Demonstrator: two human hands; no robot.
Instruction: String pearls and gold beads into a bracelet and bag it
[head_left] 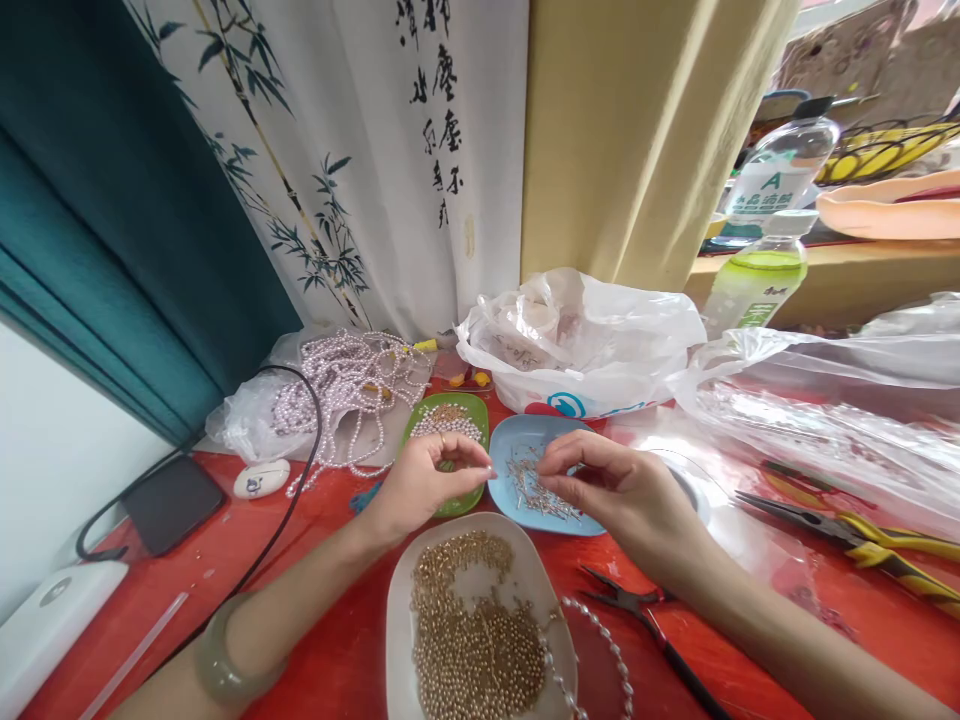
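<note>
Left hand (429, 478) hovers over the near edge of the green dish (472, 412), fingers pinched together on a small pearl (491, 470) at the fingertips. A ring shows on one finger and a pale bangle (225, 655) sits on the left forearm.

Right hand (607, 482) is over the blue dish (510, 435), thumb and forefinger pinched on a thin metal pin (536, 480); the pin is too fine to tell more. The two hands are near each other, not touching.

Containers:
- Green dish: holds pearls and some gold-coloured beads.
- Blue dish: holds a loose heap of metal pins, just right of the green dish.
- White dish (401, 600), nearest the person: holds many small gold beads (472, 640). A strand of pearls (600, 630) curves beside its right edge.
- White bag (600, 350) behind the blue dish: contents unclear.
- Clear bag at back left: strung pearls (345, 385) spill from it.

On the red table (330, 640): black pliers (645, 610) below the right wrist, yellow-handled pliers (870, 540) at far right, a phone (172, 500) with a black cable at left. Two bottles (757, 280) stand at back right.
</note>
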